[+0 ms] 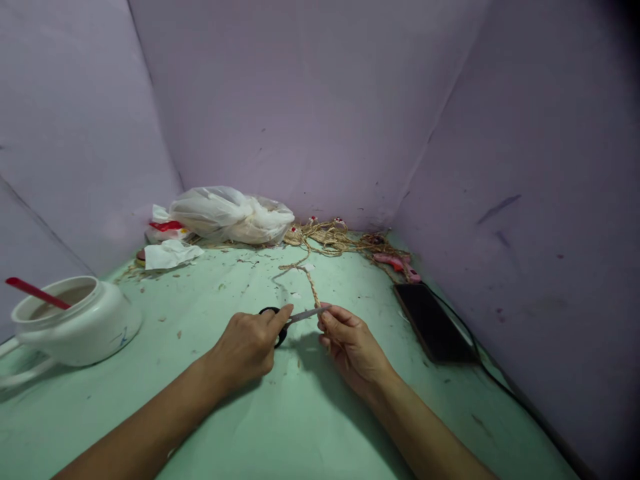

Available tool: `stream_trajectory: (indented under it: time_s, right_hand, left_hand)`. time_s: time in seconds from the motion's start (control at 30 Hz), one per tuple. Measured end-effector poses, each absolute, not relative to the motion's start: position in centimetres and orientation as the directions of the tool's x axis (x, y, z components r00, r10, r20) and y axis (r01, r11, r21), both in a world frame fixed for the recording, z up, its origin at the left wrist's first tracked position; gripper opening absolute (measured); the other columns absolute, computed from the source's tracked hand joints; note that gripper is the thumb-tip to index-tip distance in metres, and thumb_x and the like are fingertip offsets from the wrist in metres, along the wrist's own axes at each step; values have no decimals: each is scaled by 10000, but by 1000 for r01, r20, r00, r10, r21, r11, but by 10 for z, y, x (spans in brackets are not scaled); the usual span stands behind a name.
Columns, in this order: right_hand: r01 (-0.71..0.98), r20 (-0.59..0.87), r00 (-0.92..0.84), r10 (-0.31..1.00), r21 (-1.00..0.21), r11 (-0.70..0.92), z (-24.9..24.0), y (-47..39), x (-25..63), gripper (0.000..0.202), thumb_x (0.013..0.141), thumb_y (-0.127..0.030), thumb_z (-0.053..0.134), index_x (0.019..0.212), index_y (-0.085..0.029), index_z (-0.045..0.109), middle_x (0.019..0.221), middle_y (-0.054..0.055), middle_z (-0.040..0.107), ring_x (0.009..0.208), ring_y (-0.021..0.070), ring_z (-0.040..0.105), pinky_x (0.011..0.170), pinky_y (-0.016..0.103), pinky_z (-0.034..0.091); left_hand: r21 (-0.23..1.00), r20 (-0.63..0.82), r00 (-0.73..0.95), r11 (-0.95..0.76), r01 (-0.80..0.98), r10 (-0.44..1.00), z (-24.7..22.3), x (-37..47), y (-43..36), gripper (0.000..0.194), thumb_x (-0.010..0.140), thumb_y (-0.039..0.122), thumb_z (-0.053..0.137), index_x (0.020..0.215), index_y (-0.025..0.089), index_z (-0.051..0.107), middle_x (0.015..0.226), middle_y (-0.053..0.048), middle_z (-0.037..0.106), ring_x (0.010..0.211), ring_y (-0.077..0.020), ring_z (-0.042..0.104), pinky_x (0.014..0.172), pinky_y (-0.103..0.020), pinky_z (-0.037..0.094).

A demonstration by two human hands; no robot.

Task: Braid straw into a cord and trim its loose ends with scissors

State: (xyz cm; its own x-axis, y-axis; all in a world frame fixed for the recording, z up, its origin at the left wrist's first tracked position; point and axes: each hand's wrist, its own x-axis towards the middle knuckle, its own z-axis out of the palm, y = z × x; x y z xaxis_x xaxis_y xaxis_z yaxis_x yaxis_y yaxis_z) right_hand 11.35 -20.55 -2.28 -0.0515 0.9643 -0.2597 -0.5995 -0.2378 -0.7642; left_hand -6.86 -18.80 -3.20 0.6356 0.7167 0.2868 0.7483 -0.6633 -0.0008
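**Scissors (306, 315) at braided cord (314, 287), centre table**

I find the left hand (250, 343) with fingers curled round the scissors' handle, blades pointing right. The right hand's (356, 348) fingertips pinch the cord; blade contact I cannot quite confirm. Forearms (150, 417) angle in from the near side. Tabletop (210, 440) green, littered; walls (320, 100) mauve.

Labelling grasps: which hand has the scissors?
The left hand: it grips the black-handled scissors, whereas the right hand pinches the tan cord at the blade tip.
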Motion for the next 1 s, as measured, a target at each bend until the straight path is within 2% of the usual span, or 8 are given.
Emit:
stream_trajectory:
  time_s: [0.13, 0.23, 0.4, 0.63, 0.77, 0.87, 0.93, 1.0]
  right_hand:
    - [-635, -283, -55, 958, -730, -252, -23, -204, 114, 242, 491, -177, 771, 703, -135, 660, 580, -31, 513, 504, 44, 430, 440, 153, 379]
    - [-651, -301, -71, 951, -708, -273, -23, -204, 114, 247, 496, -179, 771, 708, -136, 650, 588, -34, 508, 504, 41, 441, 455, 153, 398]
    - [-662, -304, -100, 947, -690, -292, -25, -203, 113, 267, 501, -182, 771, 734, -139, 646, 607, -31, 523, 500, 40, 450, 479, 158, 425]
    - [-633, -291, -103, 951, -718, -288, -25, -206, 112, 278, 511, -183, 760, 767, -148, 654, 570, -31, 552, 501, 55, 471, 523, 180, 429]
    - [-597, -299, -96, 950, -746, -295, -23, -209, 110, 229, 508, -185, 762, 702, -138, 649, 544, -36, 550, 489, 53, 469, 554, 198, 427]
    - [-614, -312, -128, 942, -721, -322, -24, -208, 111, 253, 508, -181, 764, 733, -138, 657, 569, -31, 558, 502, 55, 479, 544, 197, 420]
    - [-637, -317, -155, 936, -692, -340, -25, -207, 112, 263, 499, -176, 768, 734, -136, 657, 581, -30, 555, 502, 52, 478, 534, 191, 419]
    - [-644, -318, -173, 932, -679, -351, -26, -206, 113, 265, 491, -169, 771, 727, -136, 653, 589, -32, 553, 501, 49, 478, 532, 186, 421]
  left_hand:
    - [315, 345, 505, -604, 732, 791, -25, -69, -188, 422, 690, 75, 390, 1077, 189, 512, 771, -8, 654, 645, -131, 597, 590, -229, 442]
    - [391, 387, 419, -558, 732, 821, -22, -68, -190, 384, 692, 122, 420, 1051, 199, 531, 845, -11, 666, 704, -139, 609, 641, -238, 451]
    - [343, 344, 443, -550, 762, 828, -22, -64, -193, 507, 665, 187, 456, 1173, 194, 453, 1085, -54, 614, 914, -200, 592, 747, -298, 458]
    - [111, 277, 565, -610, 784, 777, -29, -63, -195, 570, 695, 210, 443, 1260, 182, 373, 935, -74, 627, 785, -209, 595, 662, -322, 463]
    - [130, 276, 552, -599, 790, 787, -33, -65, -192, 579, 701, 141, 409, 1277, 177, 364, 880, -66, 641, 737, -191, 599, 633, -305, 458]
    - [319, 280, 466, -540, 779, 839, -30, -65, -190, 517, 698, 106, 401, 1199, 219, 459, 874, -36, 658, 762, -175, 603, 669, -288, 449]
    - [555, 252, 370, -446, 702, 894, -25, -63, -190, 406, 706, 135, 428, 1087, 221, 537, 824, -16, 660, 728, -157, 600, 655, -267, 444]
    - [813, 152, 248, -264, 520, 957, -21, -58, -190, 316, 704, 199, 484, 1011, 180, 554, 723, -10, 641, 609, -132, 579, 586, -248, 441]
